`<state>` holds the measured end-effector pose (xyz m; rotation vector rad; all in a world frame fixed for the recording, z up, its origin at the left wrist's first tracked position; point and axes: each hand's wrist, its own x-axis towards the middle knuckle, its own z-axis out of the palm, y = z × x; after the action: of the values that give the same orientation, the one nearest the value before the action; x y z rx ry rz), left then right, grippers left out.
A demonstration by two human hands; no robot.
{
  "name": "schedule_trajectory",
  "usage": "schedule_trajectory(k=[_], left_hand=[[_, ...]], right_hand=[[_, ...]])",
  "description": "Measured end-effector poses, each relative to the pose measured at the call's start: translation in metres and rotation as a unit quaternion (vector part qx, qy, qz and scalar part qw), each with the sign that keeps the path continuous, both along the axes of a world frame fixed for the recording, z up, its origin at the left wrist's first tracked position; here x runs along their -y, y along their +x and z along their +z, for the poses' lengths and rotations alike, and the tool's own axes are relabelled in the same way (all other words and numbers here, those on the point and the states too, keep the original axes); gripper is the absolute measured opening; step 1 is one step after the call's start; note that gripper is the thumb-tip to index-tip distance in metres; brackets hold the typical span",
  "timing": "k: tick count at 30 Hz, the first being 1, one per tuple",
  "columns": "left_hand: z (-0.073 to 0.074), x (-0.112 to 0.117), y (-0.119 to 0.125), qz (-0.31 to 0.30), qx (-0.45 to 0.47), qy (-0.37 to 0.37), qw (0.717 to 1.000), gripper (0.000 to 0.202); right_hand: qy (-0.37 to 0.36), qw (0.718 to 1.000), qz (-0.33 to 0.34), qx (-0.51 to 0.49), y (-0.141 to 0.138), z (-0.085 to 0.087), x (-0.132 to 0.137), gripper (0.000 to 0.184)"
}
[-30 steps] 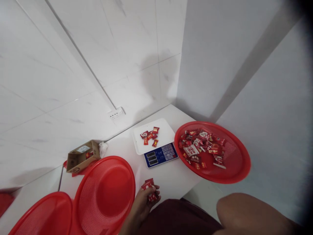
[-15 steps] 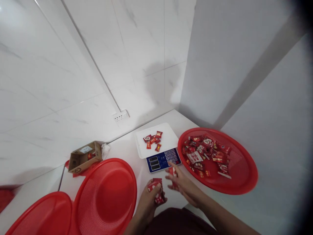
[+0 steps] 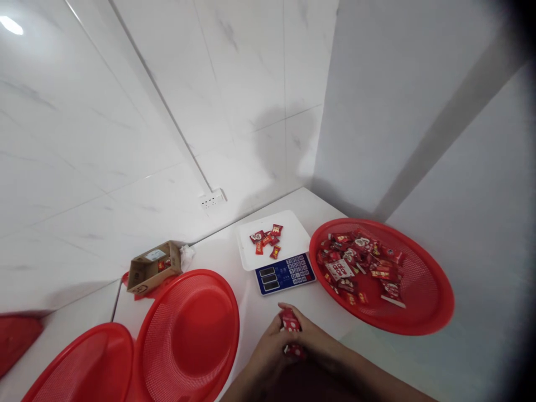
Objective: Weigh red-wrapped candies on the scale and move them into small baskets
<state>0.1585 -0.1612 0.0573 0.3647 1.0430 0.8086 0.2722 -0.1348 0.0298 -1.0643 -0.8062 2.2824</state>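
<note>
My left hand point(image 3: 268, 353) and my right hand point(image 3: 319, 341) meet at the near edge of the white table, both closed around a small bunch of red candy packets point(image 3: 290, 324). Just beyond them stands a scale point(image 3: 276, 252) with a white pan and blue keypad; a few red candies point(image 3: 266, 240) lie on the pan. To the right sits a red mesh tray point(image 3: 422, 290) with a pile of red wrapped candies point(image 3: 360, 262) in it.
Two red mesh trays point(image 3: 188, 340) point(image 3: 84, 368) overlap at the left. An open cardboard box point(image 3: 153, 268) stands behind them near the tiled wall, with a wall socket point(image 3: 213, 198) above the table's back edge. A grey partition closes the right side.
My right hand came in from the right and closed onto the packets that my left hand held. The view shifted slightly up and left.
</note>
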Motion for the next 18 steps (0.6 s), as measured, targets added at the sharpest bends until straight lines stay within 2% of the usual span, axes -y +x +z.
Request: schedule_trajectory(k=[6, 9, 11, 15, 18], left_hand=[[-0.002, 0.006, -0.001, -0.025, -0.083, -0.006, 0.996, 0.085], [-0.009, 0.007, 0.004, 0.000, -0.087, 0.011, 0.996, 0.103], [-0.015, 0.009, 0.006, -0.002, -0.105, 0.017, 0.994, 0.110], [-0.027, 0.009, 0.004, -0.096, -0.223, 0.052, 0.969, 0.099], [-0.034, -0.003, -0.003, -0.105, -0.313, 0.123, 0.936, 0.078]], right_hand=[[-0.011, 1.000, 0.009, -0.020, -0.001, -0.006, 0.003, 0.077], [-0.002, 1.000, -0.024, -0.019, 0.002, -0.009, 0.004, 0.077], [0.007, 0.999, -0.047, -0.005, 0.005, -0.012, 0.003, 0.069], [0.018, 0.998, -0.066, -0.002, 0.013, -0.016, 0.000, 0.042], [-0.002, 0.993, -0.115, 0.033, 0.023, -0.016, -0.009, 0.040]])
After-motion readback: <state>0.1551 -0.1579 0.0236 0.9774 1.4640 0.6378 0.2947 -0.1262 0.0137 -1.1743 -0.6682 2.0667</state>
